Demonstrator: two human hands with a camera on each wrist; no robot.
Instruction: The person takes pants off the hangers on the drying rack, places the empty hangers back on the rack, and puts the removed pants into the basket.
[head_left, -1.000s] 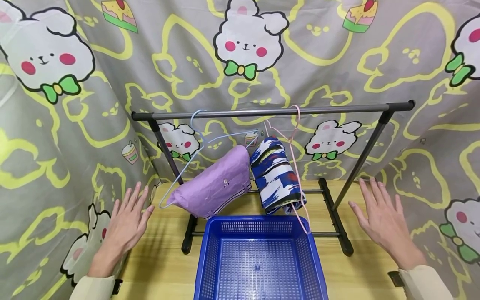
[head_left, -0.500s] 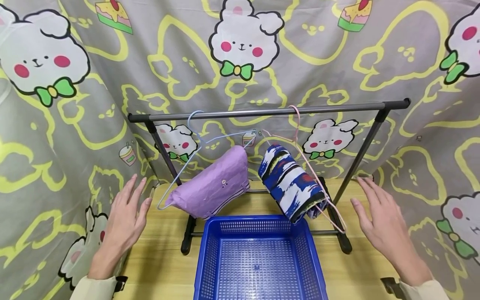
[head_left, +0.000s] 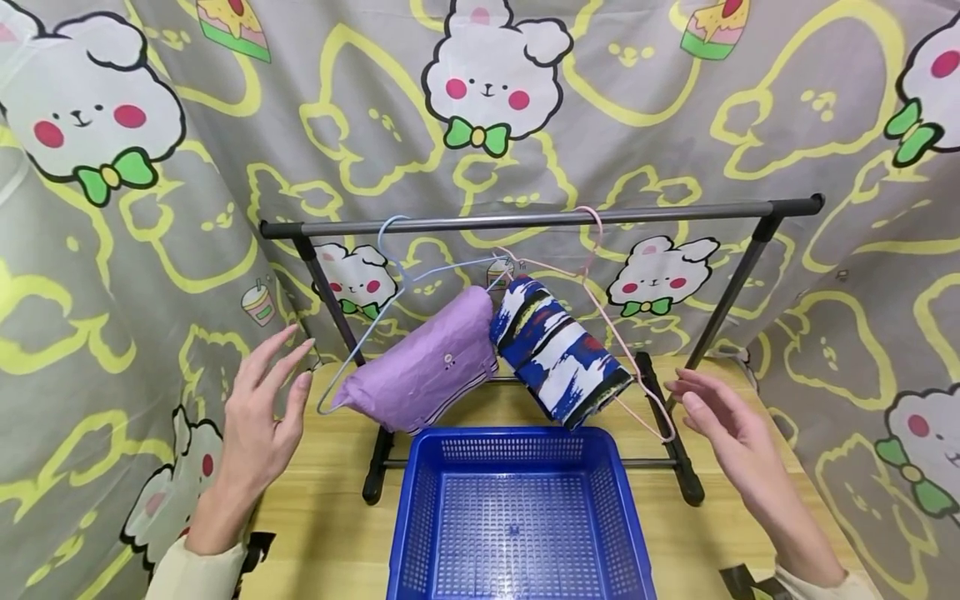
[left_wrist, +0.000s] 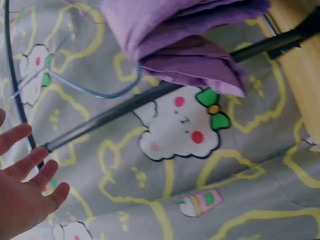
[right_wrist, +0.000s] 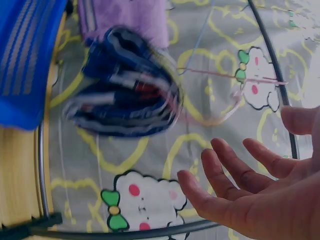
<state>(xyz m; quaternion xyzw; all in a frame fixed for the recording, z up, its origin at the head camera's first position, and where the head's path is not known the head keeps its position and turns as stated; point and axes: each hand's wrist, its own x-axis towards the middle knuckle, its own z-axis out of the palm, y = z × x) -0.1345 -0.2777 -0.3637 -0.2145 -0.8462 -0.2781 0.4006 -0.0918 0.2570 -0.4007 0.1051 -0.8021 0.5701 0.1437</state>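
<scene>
A purple folded garment (head_left: 435,358) hangs from a blue hanger (head_left: 358,346) on the left part of the rod. A blue, white and black patterned garment (head_left: 562,354) hangs tilted from a pink hanger (head_left: 611,329), its upper left edge close to the purple one. The left hand (head_left: 258,417), fingers loosely spread, is held left of the blue hanger, touching nothing; the left wrist view shows the same hand (left_wrist: 27,187) apart from the purple cloth (left_wrist: 185,40). Right of the pink hanger, the right hand (head_left: 742,454) has relaxed fingers and holds nothing, as the right wrist view shows (right_wrist: 250,190).
A dark metal rack (head_left: 487,222) stands on a wooden table (head_left: 315,517). In front of it sits a blue perforated basket (head_left: 637,533) with nothing inside. Printed curtain (head_left: 660,75) surrounds the back and both sides.
The patterned garment on its pink hanger has swung right and then back left. The right hand has turned and moved slightly inward; the left hand has shifted a little right and its fingers have tilted.
</scene>
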